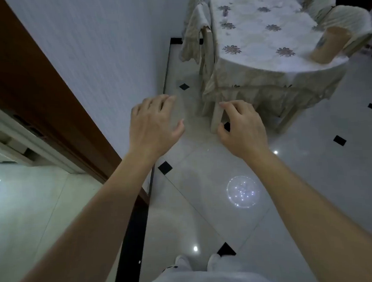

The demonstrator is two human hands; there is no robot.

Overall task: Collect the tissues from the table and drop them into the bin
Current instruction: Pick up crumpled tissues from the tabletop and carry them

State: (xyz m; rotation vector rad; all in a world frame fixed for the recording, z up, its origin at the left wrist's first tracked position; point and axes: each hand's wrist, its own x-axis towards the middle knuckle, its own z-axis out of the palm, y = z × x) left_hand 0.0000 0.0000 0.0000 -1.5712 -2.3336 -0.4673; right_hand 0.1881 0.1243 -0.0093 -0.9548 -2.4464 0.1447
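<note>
Both loose and holding nothing, my left hand and right hand hover over open glossy grey tiled floor, short of the flowered white-cloth tabletop

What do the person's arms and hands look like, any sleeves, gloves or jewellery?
The left forearm and right forearm are bare, with no sleeve in view. The left hand and right hand wear no gloves, and no watch, bracelet or ring shows. Below them are white trousers and white shoes.

Bare floor before draped table
</note>
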